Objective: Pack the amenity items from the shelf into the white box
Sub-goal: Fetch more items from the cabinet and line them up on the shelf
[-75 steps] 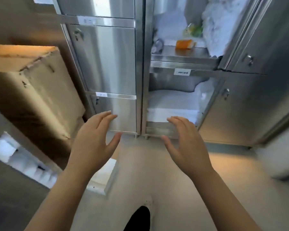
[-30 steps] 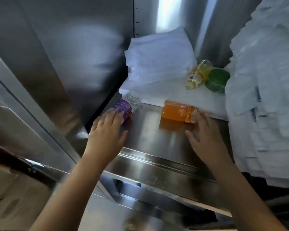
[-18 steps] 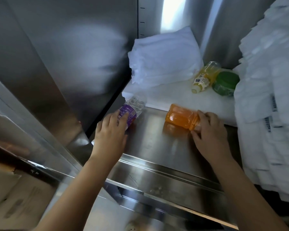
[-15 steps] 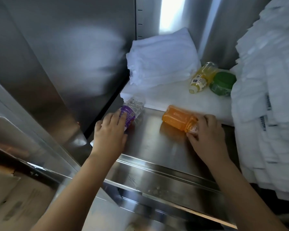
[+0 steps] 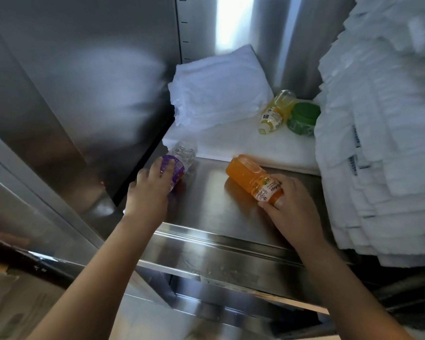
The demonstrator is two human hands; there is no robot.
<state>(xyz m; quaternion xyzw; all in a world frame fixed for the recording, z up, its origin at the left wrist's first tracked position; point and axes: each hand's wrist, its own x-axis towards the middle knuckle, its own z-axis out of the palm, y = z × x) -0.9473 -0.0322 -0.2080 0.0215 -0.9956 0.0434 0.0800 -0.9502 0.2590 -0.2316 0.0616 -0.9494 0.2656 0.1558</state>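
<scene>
Right fingers (image 5: 268,204) curled round the labelled near end of the orange bottle (image 5: 243,171), thumb on the label, a firm wrap. Cap end hidden in the right hand (image 5: 291,204). The bottle's far end pointed left and away, low over the steel shelf (image 5: 206,207); touching it or not, cannot tell.

Left fingers (image 5: 166,168) lay across the purple label of the clear bottle (image 5: 183,154), only slightly bent. Thumb hidden, so cannot tell if the left hand (image 5: 149,195) had a closed grip. That bottle lay on its side at the shelf's left edge.

Handling, as a guess: small plastic bottles, light, stiff, smooth. Round, so they would roll on polished steel. Best held round the middle or the label band, where paper gives some friction.

Further back: yellow bottle (image 5: 276,109) on its side, touching a green jar (image 5: 303,117), both on a flat white pad (image 5: 243,146). Folded white towel (image 5: 219,94), soft and ribbed, at far left. A tall stack of white linen (image 5: 378,143) on the right. Cabinet walls brushed metal, shiny. White box not in view.
</scene>
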